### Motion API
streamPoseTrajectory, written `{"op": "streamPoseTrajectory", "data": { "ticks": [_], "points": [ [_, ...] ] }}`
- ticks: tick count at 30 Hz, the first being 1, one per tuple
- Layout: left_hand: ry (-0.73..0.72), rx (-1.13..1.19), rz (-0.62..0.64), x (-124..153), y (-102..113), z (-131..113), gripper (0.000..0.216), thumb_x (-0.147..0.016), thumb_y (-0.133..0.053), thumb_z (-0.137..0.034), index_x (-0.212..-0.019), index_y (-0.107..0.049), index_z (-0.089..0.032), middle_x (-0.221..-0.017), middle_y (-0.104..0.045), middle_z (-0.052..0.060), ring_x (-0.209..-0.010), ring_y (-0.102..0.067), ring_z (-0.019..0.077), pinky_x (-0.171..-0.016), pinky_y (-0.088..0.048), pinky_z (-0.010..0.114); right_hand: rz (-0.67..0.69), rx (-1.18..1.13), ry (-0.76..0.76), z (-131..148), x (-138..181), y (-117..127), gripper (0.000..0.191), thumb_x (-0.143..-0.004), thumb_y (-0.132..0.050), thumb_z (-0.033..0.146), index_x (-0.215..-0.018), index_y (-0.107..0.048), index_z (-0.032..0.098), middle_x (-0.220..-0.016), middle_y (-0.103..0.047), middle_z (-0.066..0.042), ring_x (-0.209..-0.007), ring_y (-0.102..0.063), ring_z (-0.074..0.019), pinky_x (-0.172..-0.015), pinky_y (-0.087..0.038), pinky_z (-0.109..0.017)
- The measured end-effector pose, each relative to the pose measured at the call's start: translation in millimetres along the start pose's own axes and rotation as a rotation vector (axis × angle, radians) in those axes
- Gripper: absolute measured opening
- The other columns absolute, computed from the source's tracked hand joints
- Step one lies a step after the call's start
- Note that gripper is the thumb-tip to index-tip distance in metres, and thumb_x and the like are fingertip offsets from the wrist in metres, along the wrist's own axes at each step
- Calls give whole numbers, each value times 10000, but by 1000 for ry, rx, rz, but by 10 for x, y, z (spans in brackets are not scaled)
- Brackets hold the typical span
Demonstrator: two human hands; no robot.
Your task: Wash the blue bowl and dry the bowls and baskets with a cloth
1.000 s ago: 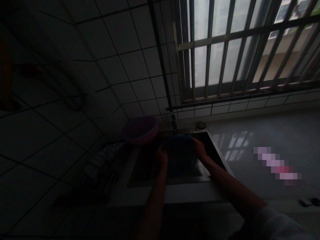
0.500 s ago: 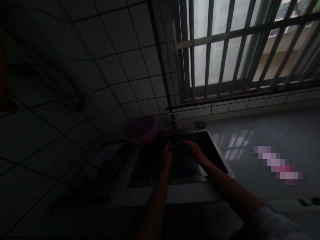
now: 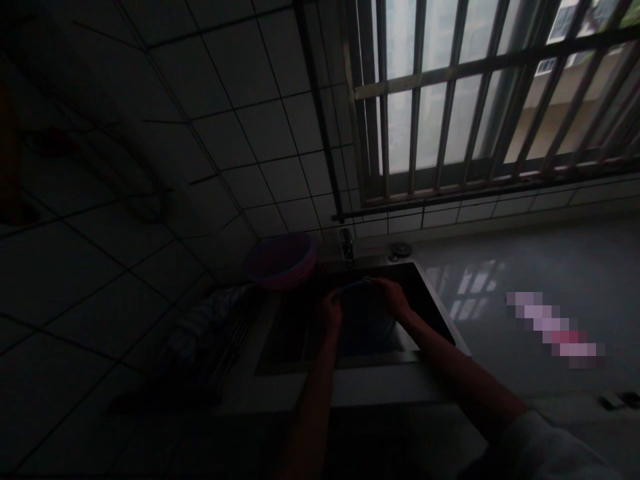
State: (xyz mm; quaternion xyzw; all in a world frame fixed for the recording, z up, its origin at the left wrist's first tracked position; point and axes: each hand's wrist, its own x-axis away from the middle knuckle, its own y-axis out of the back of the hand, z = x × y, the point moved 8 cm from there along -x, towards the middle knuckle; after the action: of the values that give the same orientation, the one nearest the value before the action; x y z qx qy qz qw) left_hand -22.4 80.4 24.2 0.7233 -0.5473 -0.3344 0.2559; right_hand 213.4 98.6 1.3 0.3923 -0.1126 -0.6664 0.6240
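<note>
In dim light, I see both hands grasping the far edge of a dark blue item [image 3: 365,320], too shadowed for me to tell cloth from container, at the sink [image 3: 441,307], just in front of the faucet [image 3: 347,247]. The left hand [image 3: 331,311] pinches one end, the right hand [image 3: 394,298] the other; I judge this spread keeps the edge steady. The left forearm [image 3: 315,400] reaches nearly straight forward; the right forearm [image 3: 463,363] slants in from the right.

Heavy gloom, daylight from the window [image 3: 463,113]
</note>
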Motion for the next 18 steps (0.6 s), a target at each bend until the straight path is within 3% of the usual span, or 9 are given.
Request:
{"op": "streamPoseTrajectory", "data": {
  "ticks": [2,4,11,13,18],
  "points": [
    [108,-2,-113,-29,126,144,360,-1062,-541,-210,-1357,-743,-167,-1355,-760,157,-1253,-723,268,-1094,-526,360,-75,-12,-80,-184,-11,132,364,-1026,-538,181,-1302,-767,244,-1205,-817,-89,-1098,-779,-281,-949,-598,-363],
    [113,-5,-128,-34,127,158,368,-1068,-533,-228,-1368,-733,-156,-1360,-756,164,-1259,-718,275,-1102,-523,372,-92,13,-97,-251,0,169,374,-1032,-524,181,-1318,-758,243,-1216,-813,-92,-1086,-779,-274,-942,-594,-354],
    [-139,-42,164,61,-266,-148,382,-1000,-591,-111,-1295,-778,-265,-1357,-772,56,-1259,-713,219,-1142,-494,334,155,82,142,194,63,-302,485,-967,-533,64,-1368,-730,254,-1313,-776,-75,-1143,-751,-209,-1004,-560,-280],
    [-103,-22,128,32,-201,-80,401,-996,-582,-98,-1309,-770,-261,-1360,-770,57,-1262,-712,216,-1139,-497,332,118,39,117,170,33,-252,454,-981,-546,88,-1356,-741,254,-1327,-774,-74,-1166,-749,-220,-1015,-557,-291],
    [105,-5,-103,-35,94,209,355,-1066,-540,-234,-1351,-737,-157,-1351,-759,165,-1269,-713,273,-1112,-516,372,-55,-8,-102,-189,4,103,344,-1004,-561,162,-1263,-782,210,-1179,-817,-113,-1064,-777,-277,-905,-571,-330]
  ]
}}
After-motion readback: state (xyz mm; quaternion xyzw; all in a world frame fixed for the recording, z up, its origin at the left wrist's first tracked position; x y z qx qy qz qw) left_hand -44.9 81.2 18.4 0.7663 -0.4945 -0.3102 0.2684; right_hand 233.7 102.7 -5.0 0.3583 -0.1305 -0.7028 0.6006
